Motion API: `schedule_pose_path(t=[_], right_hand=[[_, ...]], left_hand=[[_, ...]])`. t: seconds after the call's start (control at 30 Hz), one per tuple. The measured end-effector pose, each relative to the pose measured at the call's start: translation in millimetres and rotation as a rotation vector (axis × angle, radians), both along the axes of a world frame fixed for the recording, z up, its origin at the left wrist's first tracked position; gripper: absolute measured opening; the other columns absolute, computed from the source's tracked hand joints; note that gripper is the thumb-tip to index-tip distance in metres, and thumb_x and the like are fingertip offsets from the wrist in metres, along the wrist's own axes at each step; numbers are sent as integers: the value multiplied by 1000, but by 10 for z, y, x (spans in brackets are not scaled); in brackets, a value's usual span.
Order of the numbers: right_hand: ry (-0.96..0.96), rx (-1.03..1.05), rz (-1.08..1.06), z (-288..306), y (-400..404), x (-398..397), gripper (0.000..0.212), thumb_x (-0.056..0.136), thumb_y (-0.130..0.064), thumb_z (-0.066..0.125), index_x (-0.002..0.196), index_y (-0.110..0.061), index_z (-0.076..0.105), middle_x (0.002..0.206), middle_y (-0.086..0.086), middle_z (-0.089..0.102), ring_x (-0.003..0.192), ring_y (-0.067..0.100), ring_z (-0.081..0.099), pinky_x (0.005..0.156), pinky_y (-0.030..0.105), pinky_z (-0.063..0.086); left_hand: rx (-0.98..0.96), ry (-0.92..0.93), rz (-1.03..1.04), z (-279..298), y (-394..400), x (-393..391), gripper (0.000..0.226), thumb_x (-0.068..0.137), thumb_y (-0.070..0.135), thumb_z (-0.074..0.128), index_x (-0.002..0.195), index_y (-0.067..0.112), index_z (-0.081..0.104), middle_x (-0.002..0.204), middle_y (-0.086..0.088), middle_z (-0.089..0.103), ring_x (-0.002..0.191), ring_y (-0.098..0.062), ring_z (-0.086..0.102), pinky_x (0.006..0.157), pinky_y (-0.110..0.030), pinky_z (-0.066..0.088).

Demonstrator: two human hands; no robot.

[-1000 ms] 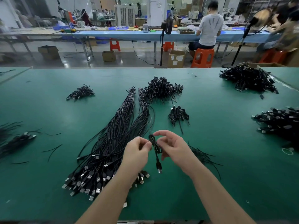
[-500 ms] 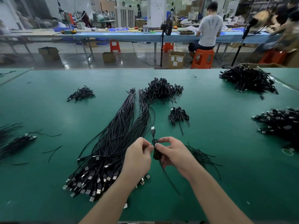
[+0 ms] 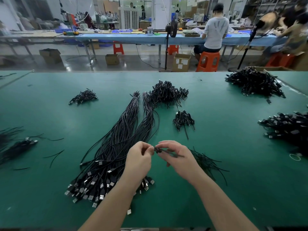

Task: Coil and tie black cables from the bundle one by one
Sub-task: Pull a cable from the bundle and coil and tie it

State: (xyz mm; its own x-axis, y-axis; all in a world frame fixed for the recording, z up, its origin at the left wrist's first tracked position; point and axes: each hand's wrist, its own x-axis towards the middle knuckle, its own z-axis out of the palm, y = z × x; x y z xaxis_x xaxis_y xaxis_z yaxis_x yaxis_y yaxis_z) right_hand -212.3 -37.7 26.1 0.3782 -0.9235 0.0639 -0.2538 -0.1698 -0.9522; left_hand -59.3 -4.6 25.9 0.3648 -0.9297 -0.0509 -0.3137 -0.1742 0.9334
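Head view: my left hand [image 3: 139, 157] and right hand [image 3: 179, 157] met above green surface [image 3: 233, 180], fingers [image 3: 164, 144] of both curled, pinching small coiled cable [image 3: 159, 150] between them. Long cable bundle [image 3: 120, 147] lay on surface under left hand. Tied coils pile [image 3: 167, 94] sat farther back.
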Motion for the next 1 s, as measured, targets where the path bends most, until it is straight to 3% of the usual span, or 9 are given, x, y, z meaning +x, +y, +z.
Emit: schedule_pose_path(t=[0.07,0.13,0.2,0.3,0.4,0.53,0.77,1.0], right_hand=[[17,18,5,9,11,18,11,95,-13,65,101,-16,75,88,1,73,64,9,63,55,22,50],[4,114,16,-8,12,39,15,100,-18,60,95,-11,73,73,6,72,58,24,62,56,31,52],[-93,290,8,-18,-4,56,17,101,-19,58,95,-8,70,63,3,67,51,20,59,51,30,50],[-297,564,-35,-29,-44,71,13,98,-15,62,109,-8,62,67,7,66,45,12,50,43,24,45],[-339,573,9,-43,-54,47,9,99,-14,60,107,-13,58,75,13,68,48,15,50,44,24,44],[-339,391,65,-76,-17,22,18,102,-6,52,110,-19,61,90,24,65,62,21,58,61,31,54],[-203,131,71,-81,30,36,36,95,12,50,114,-14,65,88,11,69,75,14,63,70,28,55],[-119,89,56,-109,31,10,44,94,12,51,119,-21,65,97,10,72,77,9,66,71,26,56]], left_hand=[[-41,-50,11,11,23,-29,16,100,17,60,84,21,62,73,5,61,58,-3,52,51,-13,38],[-108,-115,16,17,48,-60,20,99,14,60,81,24,58,74,7,62,65,5,56,57,-9,41],[-183,-209,-1,3,77,-85,22,98,11,59,81,23,55,73,8,61,70,2,56,59,-12,42],[-255,-413,-45,-38,102,-106,23,99,10,58,82,24,51,77,14,56,79,-11,52,65,-23,38],[-280,-490,-62,-50,116,-117,22,99,10,57,85,25,50,80,17,52,84,-17,48,68,-25,33],[-236,-267,-20,-43,69,-92,21,98,8,59,82,21,56,74,9,60,70,-4,56,62,-16,41],[-78,162,-15,-25,16,-22,11,98,17,64,90,16,71,65,5,62,54,-1,52,51,-15,43],[-64,192,-39,-36,35,10,6,93,10,70,88,15,72,58,8,61,51,-3,52,49,-13,42]])
